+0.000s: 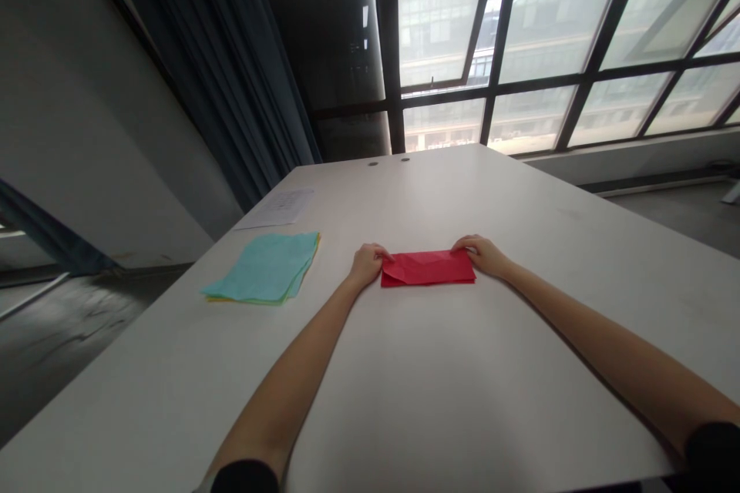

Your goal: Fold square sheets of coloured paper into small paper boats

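Observation:
A red cloth (431, 268), folded into a flat rectangle, lies in front of me on the white table. My left hand (367, 263) is closed on its left end, thumb and fingers at the far left corner. At the opposite end, the fingers of my right hand (483, 254) pinch the far right corner. The top layer has a slanted fold near the left end, and its near edge runs almost straight. Off to the left lies a loose stack of thin cloths (263, 268), light teal on top, with green and yellow edges showing beneath.
A printed sheet of paper (280, 208) lies by the table's left edge, beyond the stack. Two small dark discs (373, 164) sit at the far end of the white table (398, 385). A blue curtain (231, 77) and large windows stand behind.

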Demonstrator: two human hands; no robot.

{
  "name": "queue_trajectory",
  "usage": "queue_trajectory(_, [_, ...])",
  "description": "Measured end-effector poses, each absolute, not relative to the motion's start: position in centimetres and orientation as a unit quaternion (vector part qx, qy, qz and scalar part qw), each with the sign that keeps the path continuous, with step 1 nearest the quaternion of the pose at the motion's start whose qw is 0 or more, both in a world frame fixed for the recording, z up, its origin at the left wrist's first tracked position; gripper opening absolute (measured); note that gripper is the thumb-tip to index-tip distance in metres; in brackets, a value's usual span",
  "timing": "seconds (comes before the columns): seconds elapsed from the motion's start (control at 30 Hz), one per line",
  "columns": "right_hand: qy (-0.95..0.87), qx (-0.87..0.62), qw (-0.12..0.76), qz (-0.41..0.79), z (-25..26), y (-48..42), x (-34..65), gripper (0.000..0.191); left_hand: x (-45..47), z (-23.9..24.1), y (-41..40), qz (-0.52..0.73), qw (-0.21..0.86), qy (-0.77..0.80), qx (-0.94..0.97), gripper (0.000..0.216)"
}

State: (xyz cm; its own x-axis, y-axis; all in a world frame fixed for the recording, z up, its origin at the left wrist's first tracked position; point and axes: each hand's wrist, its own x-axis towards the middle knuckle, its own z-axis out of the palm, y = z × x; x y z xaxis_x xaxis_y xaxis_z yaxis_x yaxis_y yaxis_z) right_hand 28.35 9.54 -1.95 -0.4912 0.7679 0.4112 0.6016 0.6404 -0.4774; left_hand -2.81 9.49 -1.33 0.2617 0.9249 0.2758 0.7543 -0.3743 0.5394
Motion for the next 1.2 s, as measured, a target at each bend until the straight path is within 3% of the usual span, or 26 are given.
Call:
queue_trajectory(0.3, [-0.877,-0.421,0.213,0.086,-1.0,9.4,28.0,0.035,-1.8,0.1,8.2,0.24,0.082,0.588,0.769,0.029])
queue_trajectory(0.43, [-0.887,-0.425,0.156,0.091,0.1,9.4,27.9,0.032,-1.3,0.8,7.5,0.173,0.037,0.534,0.827,0.04])
queue_trajectory(0.73, [-0.91,-0.41,0.064,0.017,2.1,8.1,27.1,0.028,-1.1,2.5,7.5,0.053,0.097,0.416,0.903,0.033])
queue_trajectory(0.83, [-0.903,-0.429,0.032,-0.018,2.0,7.1,25.2,0.031,-0.1,3.0,6.5,0.009,0.052,0.448,0.892,0.032])
queue_trajectory(0.93, [-0.899,-0.436,0.044,-0.021,1.5,5.9,23.0,0.029,1.3,2.9,5.1,-0.009,-0.003,0.504,0.863,0.032])
queue_trajectory(1.07, [-0.9,-0.418,0.127,-0.006,0.4,4.9,21.2,0.033,2.8,2.0,4.1,0.039,-0.039,0.532,0.845,0.041])
queue_trajectory(1.2, [-0.898,-0.41,0.16,0.025,-0.9,5.4,21.4,0.044,3.0,0.8,4.3,0.031,0.005,0.52,0.854,0.053])
